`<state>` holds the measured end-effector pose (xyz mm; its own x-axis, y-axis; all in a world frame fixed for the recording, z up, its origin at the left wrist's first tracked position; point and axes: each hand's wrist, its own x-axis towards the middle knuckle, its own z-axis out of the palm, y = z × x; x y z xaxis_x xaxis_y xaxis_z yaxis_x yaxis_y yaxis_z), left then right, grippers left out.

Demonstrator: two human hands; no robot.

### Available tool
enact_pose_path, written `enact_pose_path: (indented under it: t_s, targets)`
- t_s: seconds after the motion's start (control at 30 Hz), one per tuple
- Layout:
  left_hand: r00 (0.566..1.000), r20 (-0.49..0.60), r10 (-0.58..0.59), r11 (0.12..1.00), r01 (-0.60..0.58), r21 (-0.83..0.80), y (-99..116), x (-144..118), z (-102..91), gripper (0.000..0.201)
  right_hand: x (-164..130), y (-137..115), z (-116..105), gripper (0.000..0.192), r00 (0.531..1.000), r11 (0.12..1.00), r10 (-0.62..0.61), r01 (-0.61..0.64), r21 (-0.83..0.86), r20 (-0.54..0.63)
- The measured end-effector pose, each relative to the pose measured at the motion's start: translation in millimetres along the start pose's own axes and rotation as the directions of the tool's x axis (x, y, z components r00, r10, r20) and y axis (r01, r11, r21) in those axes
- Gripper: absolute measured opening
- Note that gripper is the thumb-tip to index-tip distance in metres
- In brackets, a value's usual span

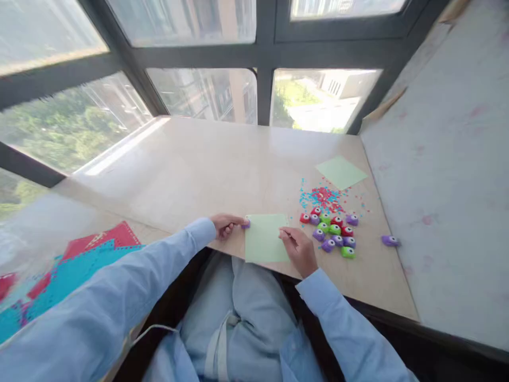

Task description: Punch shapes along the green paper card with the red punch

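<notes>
A pale green sheet of paper lies flat at the table's front edge, before my lap. My left hand is closed on a small purple craft punch, which sits at the sheet's upper left corner. At the opposite side, my right hand pinches the sheet's right edge between thumb and fingers. Just right of that hand stands a cluster of small craft punches in red, green and purple, each with an eye-like circle on top.
Red and blue paper bits are scattered behind the punches. Another green sheet lies farther back. One purple punch stands alone near the right wall. Red and blue punched sheets are at the left. Windows bound the table's back.
</notes>
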<state>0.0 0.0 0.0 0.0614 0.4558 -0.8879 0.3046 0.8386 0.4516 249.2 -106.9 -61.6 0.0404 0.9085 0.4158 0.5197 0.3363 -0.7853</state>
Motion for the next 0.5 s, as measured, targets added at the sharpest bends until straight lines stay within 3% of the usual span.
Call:
enact_pose_path:
  t_s: [0.27,0.5]
  targets:
    - [0.993,0.018,0.12,0.981,-0.116,-0.155,-6,0,-2.3,0.04,5,1,5,0.022,0.996,0.993,-0.076,0.08,-0.084,0.05]
    - [0.968,-0.1,0.23,0.945,-0.247,-0.216,-12,2,-3.3,0.044,5,3,5,0.023,0.998,0.997,-0.037,0.039,-0.062,0.046]
